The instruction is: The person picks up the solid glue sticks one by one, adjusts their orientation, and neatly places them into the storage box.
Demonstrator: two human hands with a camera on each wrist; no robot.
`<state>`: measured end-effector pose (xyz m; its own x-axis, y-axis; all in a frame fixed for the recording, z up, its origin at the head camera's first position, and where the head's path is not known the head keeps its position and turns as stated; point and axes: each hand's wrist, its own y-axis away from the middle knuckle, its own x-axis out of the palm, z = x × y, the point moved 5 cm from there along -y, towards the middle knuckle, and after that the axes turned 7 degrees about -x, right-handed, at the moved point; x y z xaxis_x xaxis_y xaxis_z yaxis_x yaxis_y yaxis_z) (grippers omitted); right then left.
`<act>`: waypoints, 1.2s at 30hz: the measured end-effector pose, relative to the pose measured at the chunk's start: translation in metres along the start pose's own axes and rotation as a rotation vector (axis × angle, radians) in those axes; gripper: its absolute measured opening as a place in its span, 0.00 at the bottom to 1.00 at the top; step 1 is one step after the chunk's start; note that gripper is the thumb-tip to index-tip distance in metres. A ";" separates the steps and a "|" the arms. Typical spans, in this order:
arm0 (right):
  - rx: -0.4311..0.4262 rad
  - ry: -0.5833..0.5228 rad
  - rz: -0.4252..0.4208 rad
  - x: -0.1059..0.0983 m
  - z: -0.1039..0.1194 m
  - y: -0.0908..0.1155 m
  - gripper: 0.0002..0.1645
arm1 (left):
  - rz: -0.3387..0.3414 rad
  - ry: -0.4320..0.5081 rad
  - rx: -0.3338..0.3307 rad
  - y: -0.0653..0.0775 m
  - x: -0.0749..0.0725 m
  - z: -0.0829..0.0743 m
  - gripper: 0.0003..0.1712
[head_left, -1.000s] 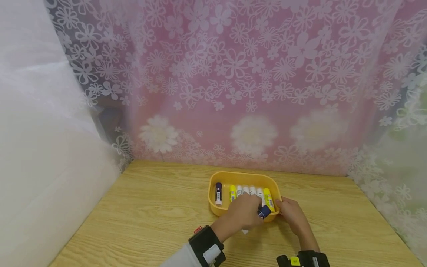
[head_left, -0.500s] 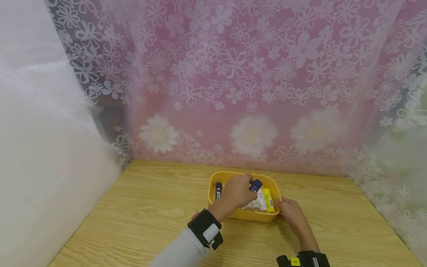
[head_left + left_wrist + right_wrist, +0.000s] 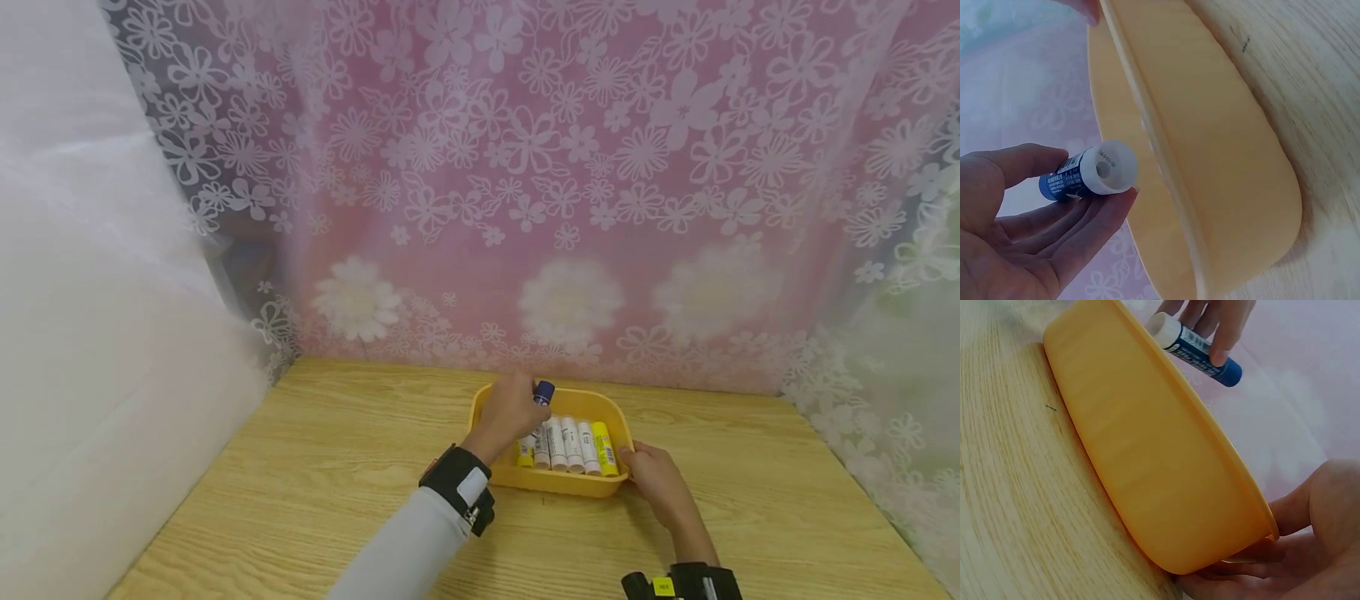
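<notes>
My left hand (image 3: 510,410) holds a blue glue stick (image 3: 543,392) with a white base, pinched between thumb and fingers over the left part of a yellow plastic basket (image 3: 555,482). In the left wrist view the white end of this glue stick (image 3: 1075,177) points toward the basket wall (image 3: 1222,137). My right hand (image 3: 660,479) grips the basket's right end, thumb at the rim and fingers underneath, as the right wrist view shows. Inside lie several white glue sticks (image 3: 572,446) in a row, with a yellow glue stick (image 3: 603,450) at the right. Another yellow one (image 3: 525,454) is partly covered by my left hand.
The basket stands on a wood-grain table (image 3: 337,467). Behind it hangs a pink flowered curtain (image 3: 465,275), and a white sheet (image 3: 112,292) borders the left side. Both wrists wear black straps.
My left hand has carried the blue glue stick from the basket's front edge up and leftward over its left part. It now hides the dark glue stick lying there. My right hand stays put.
</notes>
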<state>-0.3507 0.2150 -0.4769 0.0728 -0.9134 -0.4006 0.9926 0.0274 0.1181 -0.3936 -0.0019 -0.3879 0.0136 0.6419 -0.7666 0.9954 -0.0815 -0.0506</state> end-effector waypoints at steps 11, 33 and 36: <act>0.006 0.012 0.003 0.000 -0.001 0.000 0.35 | -0.019 -0.023 -0.051 -0.007 -0.002 0.013 0.11; 0.017 0.003 0.012 -0.001 0.003 -0.001 0.36 | 0.051 -0.148 -0.087 -0.013 0.011 0.044 0.08; 0.019 -0.003 0.015 0.000 0.002 -0.001 0.36 | 0.052 -0.127 -0.091 -0.013 0.013 0.047 0.07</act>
<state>-0.3515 0.2141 -0.4752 0.0870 -0.9140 -0.3964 0.9894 0.0330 0.1412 -0.4104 -0.0287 -0.4276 0.0589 0.5367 -0.8417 0.9982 -0.0391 0.0449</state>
